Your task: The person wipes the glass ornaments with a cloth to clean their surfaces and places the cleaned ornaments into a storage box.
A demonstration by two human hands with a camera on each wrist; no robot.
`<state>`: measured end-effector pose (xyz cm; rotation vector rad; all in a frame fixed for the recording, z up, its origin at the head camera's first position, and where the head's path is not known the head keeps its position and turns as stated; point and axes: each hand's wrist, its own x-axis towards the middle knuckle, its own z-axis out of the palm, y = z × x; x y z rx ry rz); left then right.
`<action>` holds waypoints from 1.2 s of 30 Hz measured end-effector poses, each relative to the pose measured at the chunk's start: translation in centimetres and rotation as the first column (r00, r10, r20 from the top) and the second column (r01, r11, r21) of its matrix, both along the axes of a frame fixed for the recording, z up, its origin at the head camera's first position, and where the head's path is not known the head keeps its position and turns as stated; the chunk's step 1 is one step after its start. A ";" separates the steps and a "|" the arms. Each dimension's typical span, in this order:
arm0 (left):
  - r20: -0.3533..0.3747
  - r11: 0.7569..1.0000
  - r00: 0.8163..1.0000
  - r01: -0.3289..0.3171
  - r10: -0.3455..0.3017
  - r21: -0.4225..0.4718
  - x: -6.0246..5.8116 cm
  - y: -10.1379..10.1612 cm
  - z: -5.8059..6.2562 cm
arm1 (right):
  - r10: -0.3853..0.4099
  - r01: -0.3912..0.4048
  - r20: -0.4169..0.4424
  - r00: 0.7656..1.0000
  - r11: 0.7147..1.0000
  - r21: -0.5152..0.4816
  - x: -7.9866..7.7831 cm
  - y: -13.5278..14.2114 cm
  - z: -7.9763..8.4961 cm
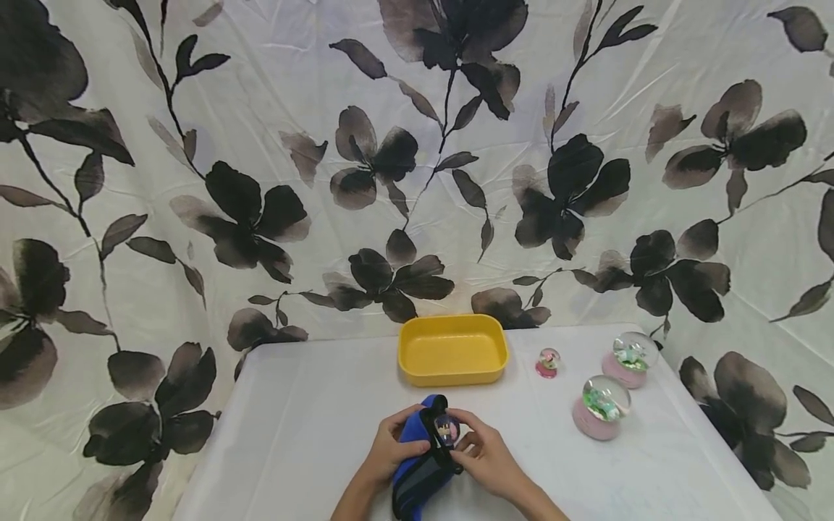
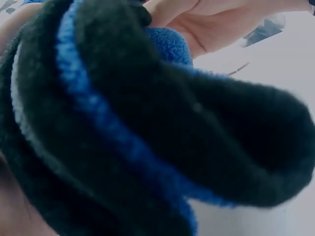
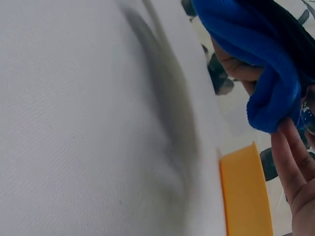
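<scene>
A folded cloth (image 1: 417, 474), blue on one side and black on the other, is in my left hand (image 1: 386, 450), whose thumb lies across it in the head view. Against the cloth's right edge is a small snow globe (image 1: 447, 428) with a clear dome and pinkish figures inside. My right hand (image 1: 487, 456) holds this globe between thumb and fingers, and its fingertips touch the cloth. Close up, the black cloth (image 2: 236, 132) fills most of the left wrist view. Only a sliver of the globe's dome (image 3: 309, 110) shows in the right wrist view.
A yellow tray (image 1: 452, 379) stands at the back of the white table (image 1: 313, 405). To its right are a tiny snow globe with a red-pink base (image 1: 547, 363) and two larger pink-based snow globes, one nearer (image 1: 601, 409) and one behind (image 1: 628, 360). A floral curtain hangs behind.
</scene>
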<state>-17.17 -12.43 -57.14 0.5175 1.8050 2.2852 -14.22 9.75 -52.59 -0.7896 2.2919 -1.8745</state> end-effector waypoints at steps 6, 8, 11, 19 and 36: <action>-0.009 0.996 0.998 0.069 -0.069 -0.051 0.0 0.2 0.0 | -0.064 0.063 -0.053 0.997 0.998 -0.015 -0.4 0.2 -2.0; 0.000 0.994 0.996 0.084 -0.084 -0.067 0.1 0.1 -0.1 | -0.091 0.091 -0.052 0.994 0.996 -0.007 -0.6 0.1 -2.8; 0.014 0.991 0.995 0.102 -0.101 -0.082 0.2 -0.1 -0.2 | -0.144 0.144 -0.050 0.988 0.990 -0.002 -1.0 0.0 -3.6; 0.057 0.991 0.995 0.087 -0.081 -0.106 0.4 -0.8 -0.6 | -0.185 0.185 0.015 0.983 0.966 -0.179 -0.9 -0.3 -3.3; 0.079 0.991 0.997 0.016 -0.006 -0.133 0.5 -2.1 -1.4 | -0.431 0.416 -0.047 0.901 0.891 -0.181 -4.7 2.5 -1.5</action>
